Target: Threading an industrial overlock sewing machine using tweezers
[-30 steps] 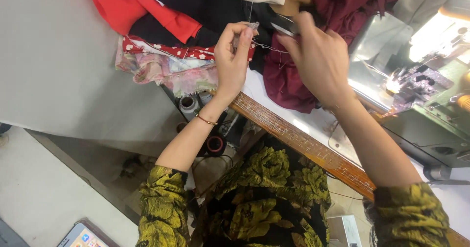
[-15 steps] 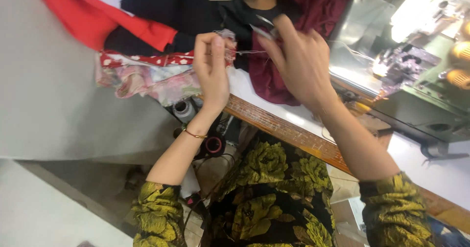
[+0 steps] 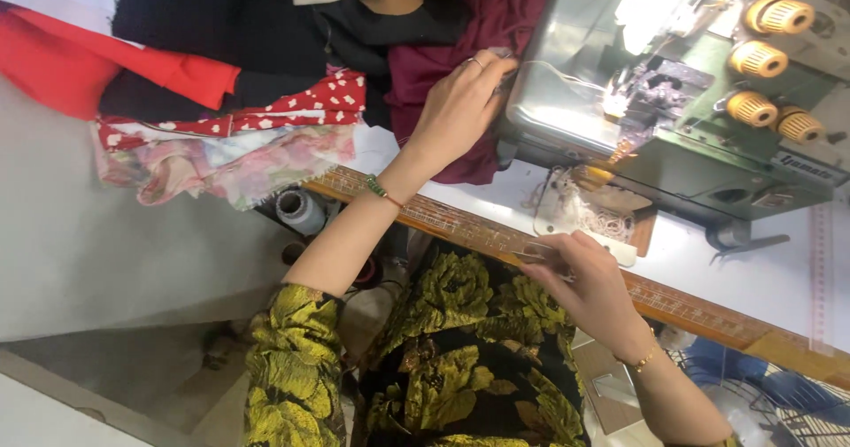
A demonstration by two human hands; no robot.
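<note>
Nearest, the right hand (image 3: 589, 283) hovers at the near table (image 3: 761, 274) edge over the wooden ruler (image 3: 496, 230), fingers pinched on a small metal tool (too blurred to name). Farther off, the left hand (image 3: 456, 111) lies with fingers together, pressing the maroon cloth (image 3: 443, 66) against the left side of the sewing machine (image 3: 691, 102). At far left sits a pile of red and floral fabrics (image 3: 221, 142)
</note>
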